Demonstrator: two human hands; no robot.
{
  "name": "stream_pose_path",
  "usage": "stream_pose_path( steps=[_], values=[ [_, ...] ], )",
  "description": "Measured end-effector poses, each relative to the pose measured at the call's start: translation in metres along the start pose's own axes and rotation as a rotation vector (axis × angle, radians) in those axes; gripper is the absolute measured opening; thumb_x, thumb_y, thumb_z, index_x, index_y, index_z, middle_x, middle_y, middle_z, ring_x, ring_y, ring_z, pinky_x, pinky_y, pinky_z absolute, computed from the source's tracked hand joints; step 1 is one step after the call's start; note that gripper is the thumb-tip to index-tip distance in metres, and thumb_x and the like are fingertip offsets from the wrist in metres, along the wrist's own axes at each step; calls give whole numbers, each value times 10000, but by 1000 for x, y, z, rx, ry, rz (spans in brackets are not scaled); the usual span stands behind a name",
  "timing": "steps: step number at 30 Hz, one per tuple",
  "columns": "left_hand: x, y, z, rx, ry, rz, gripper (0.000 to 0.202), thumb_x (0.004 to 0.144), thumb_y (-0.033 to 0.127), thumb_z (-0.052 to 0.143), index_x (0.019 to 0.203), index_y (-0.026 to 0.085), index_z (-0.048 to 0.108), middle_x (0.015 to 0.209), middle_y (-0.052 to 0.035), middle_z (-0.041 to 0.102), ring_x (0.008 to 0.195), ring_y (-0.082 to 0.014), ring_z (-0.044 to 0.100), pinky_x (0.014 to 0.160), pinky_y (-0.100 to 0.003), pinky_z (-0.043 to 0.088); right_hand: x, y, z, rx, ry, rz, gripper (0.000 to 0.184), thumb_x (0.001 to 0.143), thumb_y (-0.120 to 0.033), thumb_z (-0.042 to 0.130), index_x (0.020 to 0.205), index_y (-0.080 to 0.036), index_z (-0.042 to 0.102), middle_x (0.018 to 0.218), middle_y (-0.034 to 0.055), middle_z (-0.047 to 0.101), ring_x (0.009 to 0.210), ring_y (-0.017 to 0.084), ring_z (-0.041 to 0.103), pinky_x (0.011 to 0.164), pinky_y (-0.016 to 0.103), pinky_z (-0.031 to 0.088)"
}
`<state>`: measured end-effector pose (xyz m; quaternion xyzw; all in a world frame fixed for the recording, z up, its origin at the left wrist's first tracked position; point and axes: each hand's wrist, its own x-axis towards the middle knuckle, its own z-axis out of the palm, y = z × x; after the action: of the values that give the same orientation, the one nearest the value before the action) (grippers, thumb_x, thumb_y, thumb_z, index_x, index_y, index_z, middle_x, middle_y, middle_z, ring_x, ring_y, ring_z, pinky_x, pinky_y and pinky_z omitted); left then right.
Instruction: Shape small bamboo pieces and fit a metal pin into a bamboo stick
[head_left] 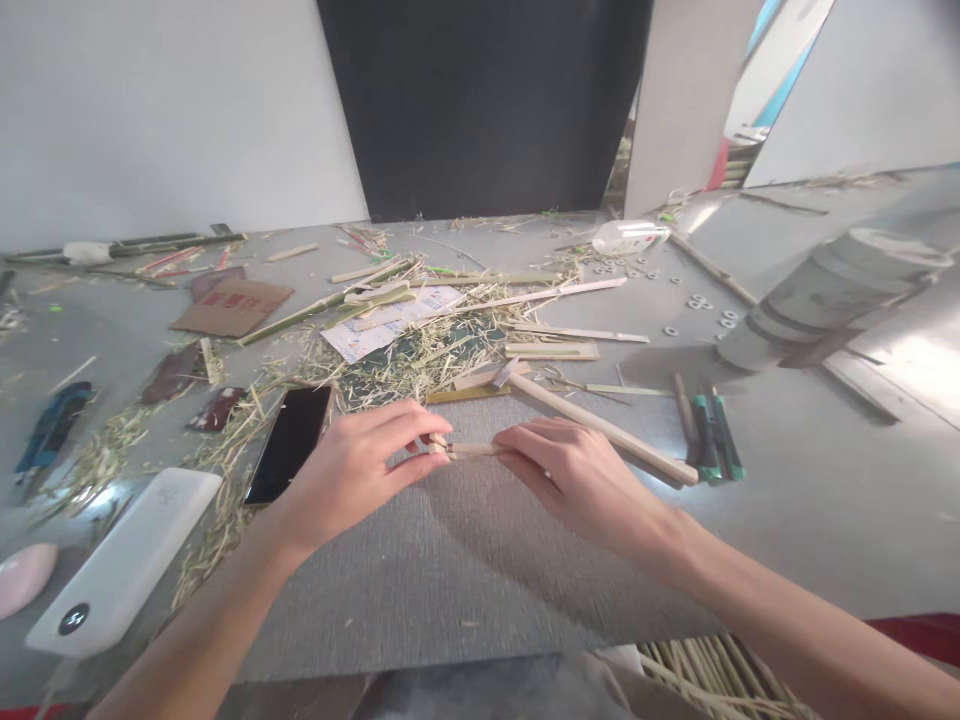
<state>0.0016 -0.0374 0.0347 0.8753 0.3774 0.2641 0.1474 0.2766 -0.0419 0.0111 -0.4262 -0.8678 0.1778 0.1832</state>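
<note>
Between my two hands, just above the grey mat (450, 570), lies a short pale wooden piece (472, 450). My left hand (382, 450) pinches its left end between thumb and fingers. My right hand (555, 455) is closed around the other end, which its fingers partly hide. Right behind my right hand a longer pale wooden stick (622, 430) slants across the table. A dark-screened phone (289, 445) lies beside my left hand. Wood shavings (405, 370) and split bamboo strips (555, 350) are heaped beyond my hands.
At the left lie a white power bank (127, 560), a pink rounded object (26, 578) and a blue cutter (56, 425). Green-handled tools (716, 435) rest at the right, near a large grey cylinder (825, 295). Small white rings (697, 302) are scattered behind. A black panel (487, 110) stands at the back.
</note>
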Motion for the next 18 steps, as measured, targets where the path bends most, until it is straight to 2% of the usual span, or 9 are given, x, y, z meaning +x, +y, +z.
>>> stream_pose_path(
  steps=[3,5,7,9,10,12,15,17,18],
  values=[
    [3,0,10,-2,108,-71,169,1013,268,634,1179,254,663,1055,6,750,862,-122,708,781,-224,534,-4,-8,-2,156,-93,108,250,1090,-282,433,1148,-181,654,749,-7,604,636,99,485,620,251,305],
    [4,1,15,-52,163,-149,243,1005,272,639,1248,277,637,1086,6,765,902,-138,729,808,-235,561,-7,-19,1,440,-213,230,257,1074,-278,441,1245,-186,608,699,-27,586,585,87,476,571,228,312],
    [4,4,16,-65,246,-253,300,978,301,665,1271,265,610,1104,-8,763,884,-149,734,797,-247,574,-8,-31,11,811,-310,336,230,1057,-299,475,1215,-171,582,720,-20,612,610,79,525,559,195,351],
    [0,12,12,14,319,-376,237,950,370,684,1127,222,630,987,-12,751,754,-144,698,712,-252,553,-7,-42,24,1124,-314,440,206,1029,-351,531,1081,-155,566,698,-22,598,541,55,468,494,170,318],
    [-3,16,9,85,322,-446,226,941,426,683,967,207,630,833,5,713,661,-139,645,649,-255,517,-6,-47,31,1239,-297,486,225,1016,-380,558,1035,-158,539,697,-23,599,498,42,422,459,162,295],
    [-9,27,5,16,107,-513,380,1004,494,553,760,205,590,615,31,610,547,-128,566,550,-249,430,-1,-57,43,1388,-261,512,292,998,-443,591,1049,-173,493,740,-13,629,459,38,415,414,152,294],
    [-16,36,8,-291,-221,-596,390,1022,526,500,831,216,641,660,30,656,611,-142,625,559,-239,434,5,-68,57,1455,-240,427,347,982,-457,620,1142,-188,470,834,7,667,489,64,516,412,160,389],
    [-18,36,15,-428,-283,-679,393,1029,541,474,881,216,639,670,31,658,581,-141,622,551,-243,438,6,-71,60,1400,-277,394,338,965,-429,641,1146,-193,480,865,9,674,509,76,552,427,177,439],
    [-18,34,18,-449,-260,-695,401,1032,538,466,872,211,633,709,20,674,621,-145,637,578,-244,451,5,-70,59,1319,-316,387,328,959,-426,649,1130,-193,495,870,9,678,515,81,568,434,184,452]
  ],
)
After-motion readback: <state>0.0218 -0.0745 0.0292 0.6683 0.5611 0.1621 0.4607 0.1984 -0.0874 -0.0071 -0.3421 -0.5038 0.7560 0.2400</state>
